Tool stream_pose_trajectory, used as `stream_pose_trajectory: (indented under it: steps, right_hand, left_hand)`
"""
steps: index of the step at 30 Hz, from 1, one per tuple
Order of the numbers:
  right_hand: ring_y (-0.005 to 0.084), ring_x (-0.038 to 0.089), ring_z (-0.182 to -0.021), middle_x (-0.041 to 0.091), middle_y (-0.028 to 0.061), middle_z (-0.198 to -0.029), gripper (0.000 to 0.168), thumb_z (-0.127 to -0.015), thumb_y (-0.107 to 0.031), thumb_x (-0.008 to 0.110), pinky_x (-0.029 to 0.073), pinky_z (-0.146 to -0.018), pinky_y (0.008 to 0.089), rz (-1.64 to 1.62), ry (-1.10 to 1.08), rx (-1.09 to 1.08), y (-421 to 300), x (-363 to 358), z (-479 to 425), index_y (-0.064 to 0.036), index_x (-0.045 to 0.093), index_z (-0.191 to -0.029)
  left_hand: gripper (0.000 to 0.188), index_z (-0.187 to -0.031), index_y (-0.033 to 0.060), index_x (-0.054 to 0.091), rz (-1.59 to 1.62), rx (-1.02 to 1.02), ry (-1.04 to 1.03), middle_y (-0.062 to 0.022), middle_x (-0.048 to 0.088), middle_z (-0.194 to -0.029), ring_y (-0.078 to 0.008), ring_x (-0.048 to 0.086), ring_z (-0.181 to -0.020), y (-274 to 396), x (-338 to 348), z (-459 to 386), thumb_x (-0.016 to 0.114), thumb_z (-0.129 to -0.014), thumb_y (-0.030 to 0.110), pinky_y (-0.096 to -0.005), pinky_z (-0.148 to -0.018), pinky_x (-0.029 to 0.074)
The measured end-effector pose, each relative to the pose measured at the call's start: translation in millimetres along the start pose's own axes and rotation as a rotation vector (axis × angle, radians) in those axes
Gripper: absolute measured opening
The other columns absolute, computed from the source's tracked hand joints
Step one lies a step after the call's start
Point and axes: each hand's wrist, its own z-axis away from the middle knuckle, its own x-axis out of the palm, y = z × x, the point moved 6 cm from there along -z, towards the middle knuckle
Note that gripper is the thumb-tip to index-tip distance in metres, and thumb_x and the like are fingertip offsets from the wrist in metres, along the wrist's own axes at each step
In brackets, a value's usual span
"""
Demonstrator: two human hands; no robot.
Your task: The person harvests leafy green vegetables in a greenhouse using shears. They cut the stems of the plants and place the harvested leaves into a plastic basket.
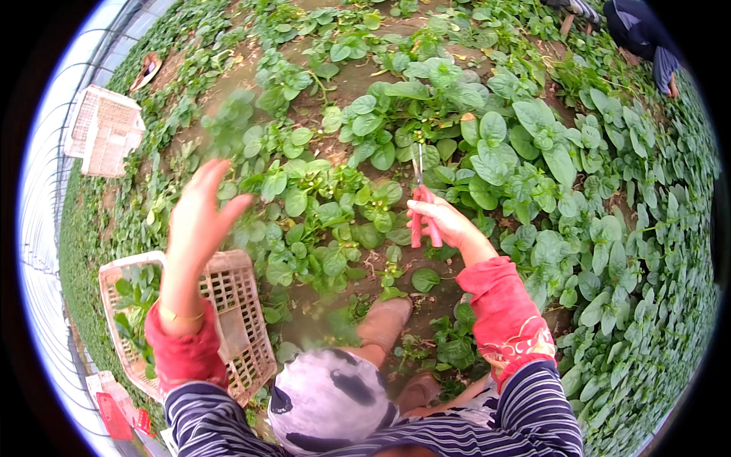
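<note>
Red-handled scissors (421, 208) are gripped in my right hand (445, 220). Their narrow blades point away from me into the stems of a broad-leaved green plant (394, 114). My left hand (197, 211), slightly blurred, is raised with thumb and fingers apart and holds nothing. It hovers above the far side of a pale plastic crate (237, 320) with lattice walls. Cut green leaves (140, 303) lie inside this crate, partly hidden by my left forearm. Below the scissors, low leafy plants (328, 214) with small buds grow from brown soil.
Two stacked pale crates (108, 131) stand at the far left, near the plastic greenhouse wall (51, 188). Red and white containers (117, 405) sit at lower left. Another person (642, 34) crouches at upper right. Dense plant rows (645, 320) fill the right side. My shoe (385, 320) rests on the soil.
</note>
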Motion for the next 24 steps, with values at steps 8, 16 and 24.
stream_pose_trajectory:
  steps: [8,16,24]
  right_hand:
    - [0.0177,0.059,-0.061,0.058,0.0076,-0.074,0.044,-0.093,-0.040,0.055,0.050,-0.062,0.0324,0.184,0.093,-0.092,-36,-16,-10,0.001,0.051,-0.106]
    - [0.0210,0.061,-0.061,0.060,0.0061,-0.074,0.045,-0.088,-0.050,0.060,0.051,-0.055,0.0357,-0.024,0.075,0.050,-34,-20,-86,-0.006,0.056,-0.094]
    - [0.0195,0.059,-0.055,0.059,0.0074,-0.071,0.040,-0.086,-0.041,0.067,0.049,-0.048,0.0314,-0.113,0.152,-0.015,-43,-17,-132,-0.002,0.057,-0.091]
  left_hand:
    - [0.041,-0.116,0.0099,0.064,0.364,0.110,-0.007,-0.0226,0.042,-0.141,-0.0378,0.041,-0.129,134,217,-197,0.069,-0.082,0.031,-0.0421,-0.106,0.036]
    - [0.030,-0.110,0.0038,0.068,0.640,-0.182,0.037,-0.0197,0.064,-0.114,-0.0311,0.058,-0.113,80,293,-199,0.066,-0.082,0.016,-0.0361,-0.097,0.043]
    - [0.026,-0.102,0.0009,0.069,0.770,-0.174,0.113,-0.0114,0.068,-0.095,-0.0243,0.065,-0.091,76,287,-194,0.069,-0.081,0.016,-0.0325,-0.084,0.049]
